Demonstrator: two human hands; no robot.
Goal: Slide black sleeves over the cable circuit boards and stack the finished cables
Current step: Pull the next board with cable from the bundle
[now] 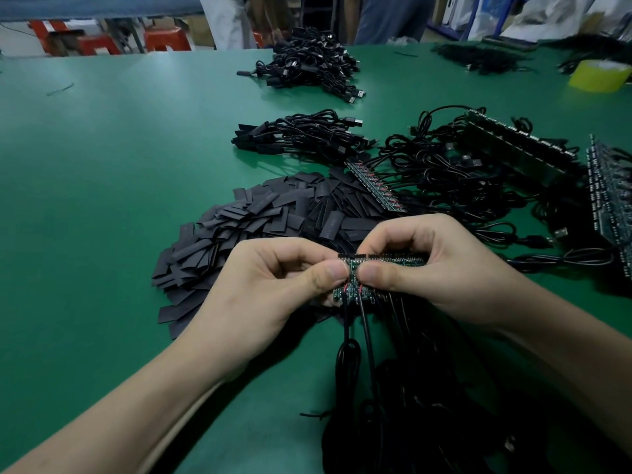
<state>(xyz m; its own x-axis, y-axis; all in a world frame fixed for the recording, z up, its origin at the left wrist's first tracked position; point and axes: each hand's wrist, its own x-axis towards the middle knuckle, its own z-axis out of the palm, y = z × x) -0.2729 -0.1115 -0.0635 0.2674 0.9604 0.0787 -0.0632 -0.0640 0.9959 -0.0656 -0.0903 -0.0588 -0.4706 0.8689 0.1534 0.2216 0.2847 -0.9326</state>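
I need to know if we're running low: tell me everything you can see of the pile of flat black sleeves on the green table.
The pile of flat black sleeves is a broad, loose heap of short, matte, rectangular pieces, like flattened tubing, overlapping at all angles. It lies on the green table. A cabled strip of green circuit boards lies along its far right edge.
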